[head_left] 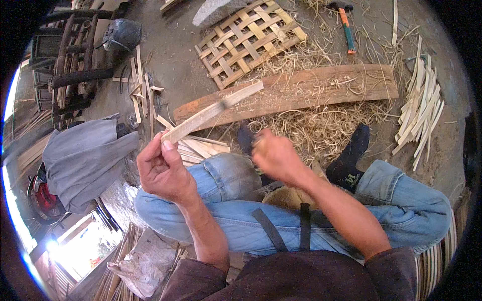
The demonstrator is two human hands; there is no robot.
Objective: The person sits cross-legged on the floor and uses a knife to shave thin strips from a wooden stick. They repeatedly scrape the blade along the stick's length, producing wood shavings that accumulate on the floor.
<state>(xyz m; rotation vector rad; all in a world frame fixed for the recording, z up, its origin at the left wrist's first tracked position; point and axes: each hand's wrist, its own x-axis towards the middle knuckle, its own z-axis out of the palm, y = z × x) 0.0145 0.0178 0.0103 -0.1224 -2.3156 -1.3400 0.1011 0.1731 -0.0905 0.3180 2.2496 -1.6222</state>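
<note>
My left hand (163, 168) pinches one end of a pale wooden strip (201, 117) between thumb and fingers. The strip slants up and away to the right, above a long wooden board (326, 89); a dark blurred patch shows partway along it. My right hand (277, 156) is a closed fist over the gap between my legs, smeared by motion. Something yellowish-brown shows at its fingers, too blurred to name. Several more pale strips (203, 149) lie beyond my left knee, below the held one.
Curly wood shavings (316, 128) lie around the board. Beyond it are a woven lattice panel (251, 41), a grey stone (221, 11) and a hammer (346, 30). A pile of thin strips (419, 103) is at the right. Grey cloth (88, 160) hangs at the left.
</note>
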